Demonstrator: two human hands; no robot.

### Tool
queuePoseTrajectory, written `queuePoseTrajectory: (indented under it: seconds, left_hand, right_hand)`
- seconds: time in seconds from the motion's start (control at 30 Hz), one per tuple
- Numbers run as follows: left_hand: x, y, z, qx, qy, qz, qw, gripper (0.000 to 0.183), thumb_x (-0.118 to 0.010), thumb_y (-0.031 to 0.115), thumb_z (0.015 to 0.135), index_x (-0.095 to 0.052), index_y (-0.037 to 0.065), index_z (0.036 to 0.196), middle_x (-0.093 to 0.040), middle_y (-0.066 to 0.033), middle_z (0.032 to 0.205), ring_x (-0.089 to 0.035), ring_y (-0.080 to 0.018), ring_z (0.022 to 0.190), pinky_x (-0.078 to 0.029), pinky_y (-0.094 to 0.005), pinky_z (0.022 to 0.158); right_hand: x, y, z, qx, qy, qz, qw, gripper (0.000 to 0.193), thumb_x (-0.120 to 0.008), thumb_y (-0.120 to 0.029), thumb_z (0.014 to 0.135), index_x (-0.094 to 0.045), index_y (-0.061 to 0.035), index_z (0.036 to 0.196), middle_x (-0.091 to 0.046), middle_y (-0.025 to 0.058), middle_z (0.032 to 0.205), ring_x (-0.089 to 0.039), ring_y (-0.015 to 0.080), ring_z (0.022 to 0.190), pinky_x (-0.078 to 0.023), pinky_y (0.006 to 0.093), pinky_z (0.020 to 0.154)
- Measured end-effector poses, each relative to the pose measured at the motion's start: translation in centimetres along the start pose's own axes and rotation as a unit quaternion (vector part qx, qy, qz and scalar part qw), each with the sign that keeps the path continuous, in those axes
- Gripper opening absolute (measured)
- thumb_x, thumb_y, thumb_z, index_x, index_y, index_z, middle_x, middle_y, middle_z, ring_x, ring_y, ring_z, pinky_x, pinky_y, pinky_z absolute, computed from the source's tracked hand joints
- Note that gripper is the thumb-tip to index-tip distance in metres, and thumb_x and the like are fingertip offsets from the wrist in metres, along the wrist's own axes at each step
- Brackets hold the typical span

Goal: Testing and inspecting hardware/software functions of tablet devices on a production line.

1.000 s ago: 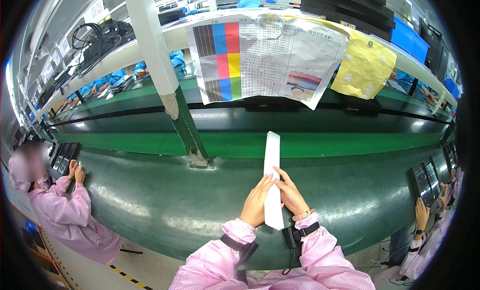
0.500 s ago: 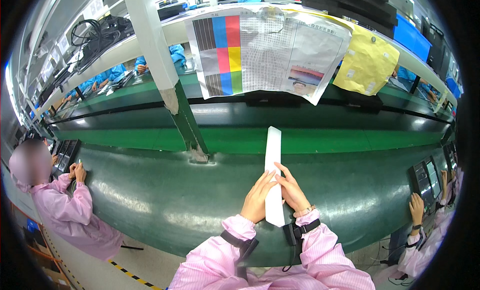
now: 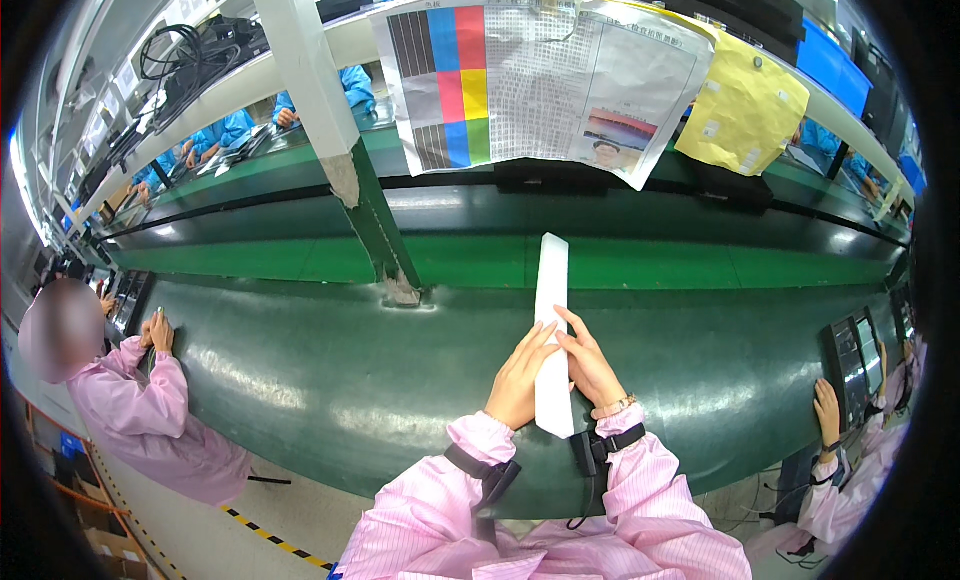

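A long white strip (image 3: 551, 298) lies lengthwise on the dark green conveyor belt (image 3: 300, 370), running away from me. My left hand (image 3: 518, 378) rests on the strip's left side with fingers stretched flat. My right hand (image 3: 591, 363) presses on its right side, fingertips over the strip's middle. Both wrists wear pink sleeves with black straps. The strip's near end (image 3: 553, 415) shows between my wrists.
A white and green post (image 3: 372, 215) stands on the belt's far edge at left. Printed sheets (image 3: 530, 75) and a yellow sheet (image 3: 745, 110) hang from the shelf above. People in pink work at left (image 3: 140, 400) and right (image 3: 850, 460) beside black trays (image 3: 850, 355).
The strip and both hands stay in almost the same place. My view has shifted slightly; the hands keep pressing the strip.
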State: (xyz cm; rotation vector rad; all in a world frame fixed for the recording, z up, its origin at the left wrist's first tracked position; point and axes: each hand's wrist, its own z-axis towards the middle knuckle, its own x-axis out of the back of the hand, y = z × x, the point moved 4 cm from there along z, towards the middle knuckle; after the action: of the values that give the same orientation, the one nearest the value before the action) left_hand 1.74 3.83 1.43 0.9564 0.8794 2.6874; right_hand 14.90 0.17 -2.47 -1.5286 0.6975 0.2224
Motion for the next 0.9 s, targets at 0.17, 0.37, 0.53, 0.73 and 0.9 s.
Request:
queuePoseTrajectory:
  seconds: [0.17, 0.37, 0.53, 0.73, 0.9]
  left_hand:
    - [0.14, 0.19, 0.08, 0.003, 0.001, 0.002, 1.0, 0.057, -0.083, 0.019, 0.068, -0.055, 0.004, 0.115, -0.051, -0.0191, 0.136, -0.046, -0.0384, 0.13, -0.045, -0.0448, 0.101]
    - [0.21, 0.24, 0.1, 0.003, -0.008, 0.0, 1.0, 0.056, -0.08, 0.022, 0.072, -0.055, 0.005, 0.119, -0.05, -0.0183, 0.137, -0.044, -0.0357, 0.132, -0.044, -0.0434, 0.103]
    - [0.17, 0.16, 0.06, 0.0, -0.002, -0.003, 1.0, 0.056, -0.08, 0.02, 0.072, -0.055, 0.005, 0.119, -0.051, -0.0175, 0.137, -0.044, -0.0357, 0.132, -0.045, -0.0435, 0.103]
    - [0.3, 0.32, 0.24, 0.002, -0.005, -0.008, 1.0, 0.056, -0.08, 0.02, 0.072, -0.054, 0.005, 0.119, -0.049, -0.0166, 0.139, -0.044, -0.0361, 0.132, -0.045, -0.0435, 0.103]
    - [0.19, 0.28, 0.21, 0.003, -0.005, -0.01, 1.0, 0.056, -0.079, 0.02, 0.072, -0.054, 0.006, 0.12, -0.047, -0.0157, 0.141, -0.044, -0.0362, 0.132, -0.044, -0.0431, 0.103]
  right_hand:
    - [-0.2, -0.09, -0.03, 0.001, 0.0, 0.006, 1.0, 0.049, -0.052, -0.013, 0.099, -0.036, -0.0134, 0.145, -0.058, 0.0132, 0.12, -0.057, 0.0195, 0.11, -0.048, 0.0339, 0.093]
    - [-0.21, -0.15, -0.13, -0.006, 0.003, -0.001, 1.0, 0.049, -0.052, -0.014, 0.099, -0.036, -0.0131, 0.145, -0.056, 0.0133, 0.123, -0.056, 0.0196, 0.111, -0.048, 0.0338, 0.094]
    - [-0.19, -0.07, -0.07, 0.002, 0.002, 0.004, 1.0, 0.05, -0.053, -0.014, 0.099, -0.035, -0.0127, 0.145, -0.056, 0.0134, 0.123, -0.056, 0.0194, 0.111, -0.047, 0.0334, 0.095]
    - [-0.23, -0.14, -0.12, -0.002, 0.004, 0.002, 1.0, 0.05, -0.053, -0.013, 0.099, -0.035, -0.0124, 0.145, -0.056, 0.0135, 0.123, -0.056, 0.0194, 0.111, -0.047, 0.0331, 0.095]
    - [-0.13, -0.11, -0.04, -0.002, 0.006, 0.002, 1.0, 0.05, -0.053, -0.014, 0.099, -0.035, -0.0132, 0.146, -0.058, 0.0137, 0.121, -0.057, 0.0195, 0.11, -0.048, 0.0338, 0.093]
